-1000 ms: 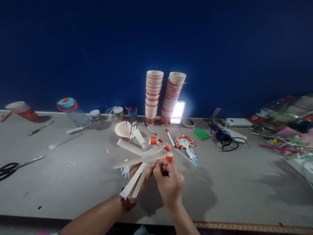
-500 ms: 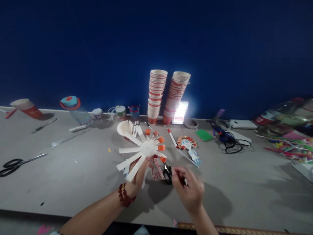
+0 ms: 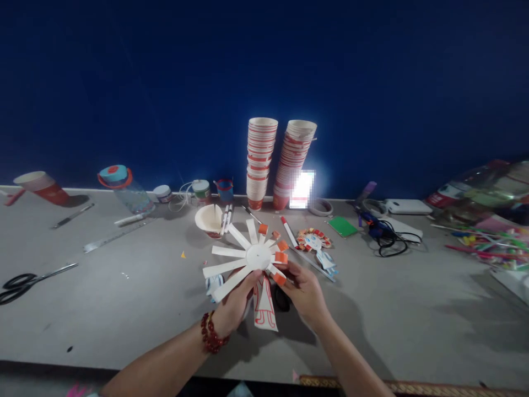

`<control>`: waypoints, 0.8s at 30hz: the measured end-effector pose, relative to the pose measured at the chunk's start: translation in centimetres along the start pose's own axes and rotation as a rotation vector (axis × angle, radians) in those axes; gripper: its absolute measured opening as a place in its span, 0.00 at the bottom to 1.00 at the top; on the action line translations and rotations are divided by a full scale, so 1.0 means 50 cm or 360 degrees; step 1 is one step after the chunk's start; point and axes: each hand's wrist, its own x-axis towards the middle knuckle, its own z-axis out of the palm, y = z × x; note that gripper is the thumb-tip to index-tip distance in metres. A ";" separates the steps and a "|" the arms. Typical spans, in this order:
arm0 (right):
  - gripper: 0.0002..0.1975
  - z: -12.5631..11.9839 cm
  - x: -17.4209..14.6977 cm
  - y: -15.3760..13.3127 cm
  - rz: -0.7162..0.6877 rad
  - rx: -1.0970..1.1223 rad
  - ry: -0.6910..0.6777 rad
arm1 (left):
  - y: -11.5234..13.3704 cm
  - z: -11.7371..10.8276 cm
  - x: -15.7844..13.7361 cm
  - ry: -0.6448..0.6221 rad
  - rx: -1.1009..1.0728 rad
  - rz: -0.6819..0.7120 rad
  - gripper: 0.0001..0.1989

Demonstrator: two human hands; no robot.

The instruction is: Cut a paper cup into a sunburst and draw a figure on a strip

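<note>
A paper cup cut into strips (image 3: 258, 256) is fanned out like a flower, its round white base in the middle. Several strips on its right side curl up and show orange. My left hand (image 3: 235, 306) is closed on it from below, thumb against the base. My right hand (image 3: 306, 292) pinches at the curled strips on the right edge; its fingertips are partly hidden. A paper figure drawn in red (image 3: 264, 309) hangs below the base. Black-handled scissors (image 3: 282, 299) lie beneath, mostly covered. A blue-outlined paper piece (image 3: 214, 285) shows under the left strips.
Behind stand two tall stacks of paper cups (image 3: 262, 165) and a cut cup (image 3: 209, 219). A finished-looking paper doll (image 3: 316, 242) lies right of a red-capped marker (image 3: 288, 230). Other scissors (image 3: 28, 284) lie far left. A cabled tool (image 3: 380, 229) and colourful sticks (image 3: 487, 248) are at right.
My right hand has left the black-handled scissors and moved up to the cup's curled strips. The cup has turned and shifted slightly right, showing more of the red-drawn figure.
</note>
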 end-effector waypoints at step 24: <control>0.17 0.047 -0.027 0.043 0.0506 0.0748 0.0320 | 0.030 0.002 -0.017 -0.0188 0.0706 0.0231 0.10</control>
